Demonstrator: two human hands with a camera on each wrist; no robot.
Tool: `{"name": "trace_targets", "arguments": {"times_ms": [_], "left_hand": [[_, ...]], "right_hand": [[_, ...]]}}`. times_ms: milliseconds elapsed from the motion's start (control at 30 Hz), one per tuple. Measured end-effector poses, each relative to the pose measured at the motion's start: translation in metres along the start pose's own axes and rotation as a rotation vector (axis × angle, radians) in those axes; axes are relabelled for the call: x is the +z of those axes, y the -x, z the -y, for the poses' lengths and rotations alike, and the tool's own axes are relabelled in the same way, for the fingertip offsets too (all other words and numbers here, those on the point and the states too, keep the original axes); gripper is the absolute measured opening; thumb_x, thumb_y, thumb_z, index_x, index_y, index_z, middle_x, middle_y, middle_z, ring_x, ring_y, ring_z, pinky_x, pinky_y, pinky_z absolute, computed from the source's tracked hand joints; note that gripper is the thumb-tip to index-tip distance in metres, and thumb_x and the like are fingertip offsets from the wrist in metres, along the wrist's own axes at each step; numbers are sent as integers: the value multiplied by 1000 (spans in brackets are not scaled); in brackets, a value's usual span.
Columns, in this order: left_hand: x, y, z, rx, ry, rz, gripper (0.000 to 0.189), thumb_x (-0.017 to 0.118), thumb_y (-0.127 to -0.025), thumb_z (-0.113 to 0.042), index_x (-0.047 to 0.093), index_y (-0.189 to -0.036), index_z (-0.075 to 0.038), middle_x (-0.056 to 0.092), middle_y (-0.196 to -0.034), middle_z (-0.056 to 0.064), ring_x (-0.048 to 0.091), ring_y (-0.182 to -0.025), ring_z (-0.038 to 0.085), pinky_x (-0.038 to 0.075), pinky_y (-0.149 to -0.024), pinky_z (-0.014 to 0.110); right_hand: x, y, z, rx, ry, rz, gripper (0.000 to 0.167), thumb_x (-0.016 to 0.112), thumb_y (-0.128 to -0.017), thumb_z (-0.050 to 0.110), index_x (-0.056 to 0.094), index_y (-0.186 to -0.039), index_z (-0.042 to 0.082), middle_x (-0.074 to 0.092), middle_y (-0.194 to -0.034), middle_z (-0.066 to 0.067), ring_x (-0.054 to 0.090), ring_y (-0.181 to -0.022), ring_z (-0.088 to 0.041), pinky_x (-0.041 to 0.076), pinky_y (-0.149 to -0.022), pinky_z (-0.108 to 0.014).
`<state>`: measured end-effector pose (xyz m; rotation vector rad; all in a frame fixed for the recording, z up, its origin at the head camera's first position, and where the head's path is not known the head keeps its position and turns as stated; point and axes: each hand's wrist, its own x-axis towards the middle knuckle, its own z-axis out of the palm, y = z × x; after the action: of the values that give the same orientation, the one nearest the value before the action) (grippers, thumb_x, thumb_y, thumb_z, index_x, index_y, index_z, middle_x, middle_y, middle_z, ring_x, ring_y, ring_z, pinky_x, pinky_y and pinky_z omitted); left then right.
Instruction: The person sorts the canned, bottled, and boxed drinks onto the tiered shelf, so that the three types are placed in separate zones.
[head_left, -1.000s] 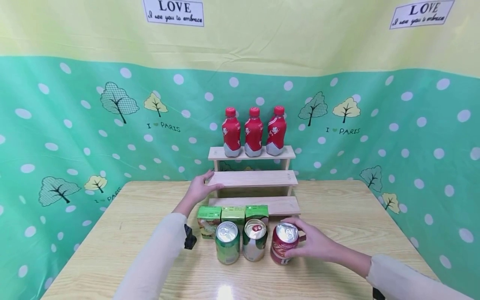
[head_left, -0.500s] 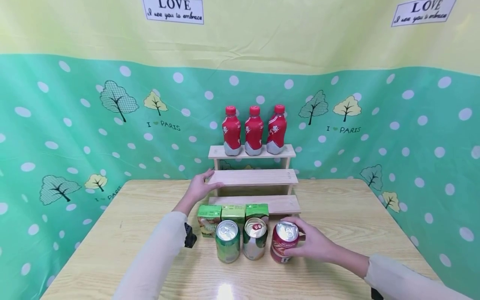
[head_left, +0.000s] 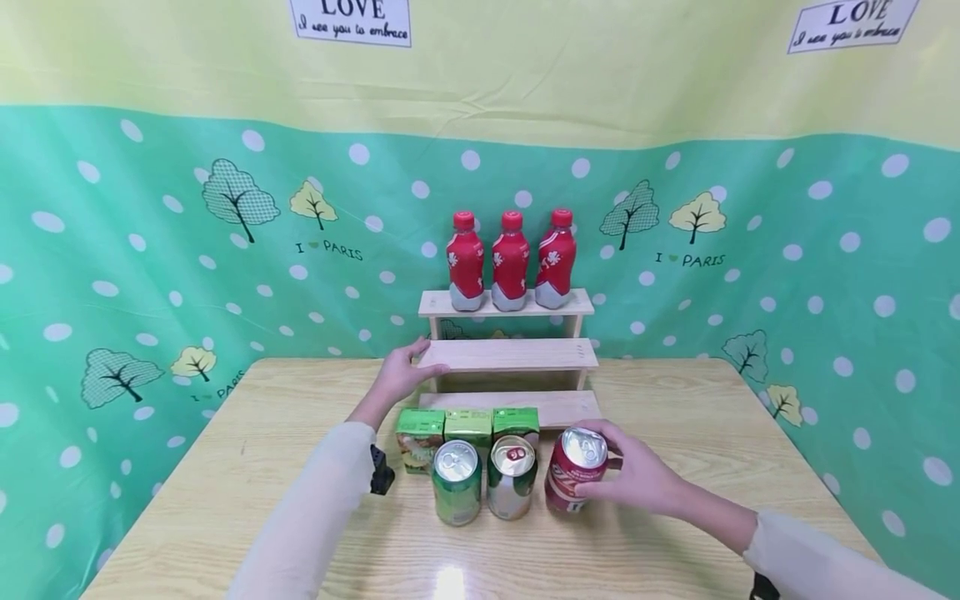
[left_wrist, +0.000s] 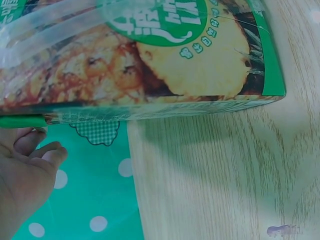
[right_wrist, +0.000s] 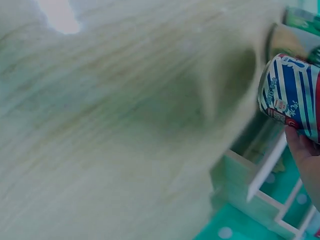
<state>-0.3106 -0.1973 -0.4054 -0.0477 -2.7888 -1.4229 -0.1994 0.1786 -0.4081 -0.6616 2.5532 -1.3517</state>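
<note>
My right hand point(head_left: 637, 475) grips a dark red drink can point(head_left: 573, 471), thumb at the front and fingers behind. The can leans a little; in the right wrist view the can point(right_wrist: 295, 95) shows blue and white stripes. A three-step wooden display rack point(head_left: 513, 356) stands at the back of the table. On the left end of its middle step, my left hand point(head_left: 397, 375) holds the board between thumb and fingers. Left of the red can stand a green-and-white can point(head_left: 512, 479) and a light green can point(head_left: 457, 483), both upright.
Behind the cans is a row of green juice cartons point(head_left: 421, 437), in front of the bottom step. Three red bottles point(head_left: 510, 262) stand on the top step. A dotted green and yellow cloth point(head_left: 300, 208) hangs behind the wooden table point(head_left: 300, 433).
My right hand has raised the red can slightly, moved it a little right and back, and tilted it. The left hand stays on the rack.
</note>
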Motion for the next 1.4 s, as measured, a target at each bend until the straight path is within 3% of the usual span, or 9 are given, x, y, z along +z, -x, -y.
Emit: {"name": "trace_targets", "arguments": {"times_ms": [333,633,967,1400], "left_hand": [[0,2,-2,5,1,4,82,71,-80,-43,35,-144,-5,24,-155,10,19,-144,30,24,-116,44],[0,1,1,0,2,4,83,71,-80,-44,35,-144,-6,24,-155,9,19,-144,29,24,-116,44],[0,2,0,13,14,0,82,71,-80,-42,36,-143,-5,24,-155,11,19,-144,29,25,-116,44],[-1,1,-1,25,11,-9,80,71,-81,-41,37,-142,-3,25,-154,12,21,-143,30,27,-115,45]], "right_hand": [[-33,-5,37,-12,-3,-64,77,83,-69,26,44,-133,12,55,-125,-13,54,-114,-33,56,-84,-33],[-50,-24,65,7,18,-121,82,82,-72,29,38,-138,13,50,-131,-14,50,-119,-37,56,-85,-40],[-51,-56,87,18,13,-143,82,81,-72,30,37,-139,17,50,-131,-11,49,-120,-32,57,-85,-40],[-35,-103,105,22,-26,-168,77,80,-74,25,38,-139,20,49,-132,-8,47,-122,-28,55,-87,-44]]}}
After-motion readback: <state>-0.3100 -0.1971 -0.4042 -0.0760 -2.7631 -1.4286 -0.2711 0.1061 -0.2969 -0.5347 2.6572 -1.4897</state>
